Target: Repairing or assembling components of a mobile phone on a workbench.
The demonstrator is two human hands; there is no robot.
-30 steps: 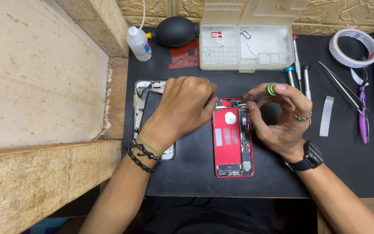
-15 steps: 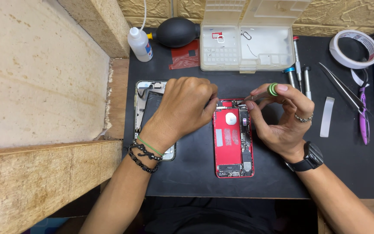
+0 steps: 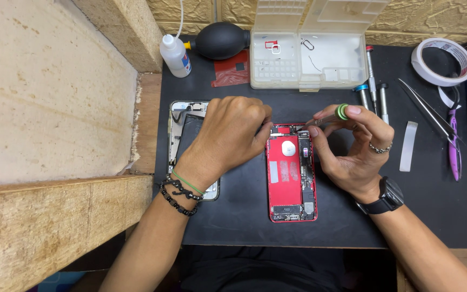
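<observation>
Two hands work at the top end of an opened red phone [image 3: 291, 173] lying mid-tabletop [image 3: 233, 216]. Left hand [image 3: 232, 135] curls closed, pressing that top edge; whether it pinches anything I cannot tell. Right hand [image 3: 352, 143] grips a green-capped screwdriver [image 3: 328, 117], tip at the top corner. Likely a screw is being worked; steadiness matters next.

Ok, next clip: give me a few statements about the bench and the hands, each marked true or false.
1. The right hand holds a green-capped screwdriver over the red phone housing. True.
2. The left hand rests on the tape roll. False: it is at the housing's top edge; the tape roll lies far right.
3. The clear parts box stands open. True.
4. The tweezers are held. False: they lie on the mat.
</observation>
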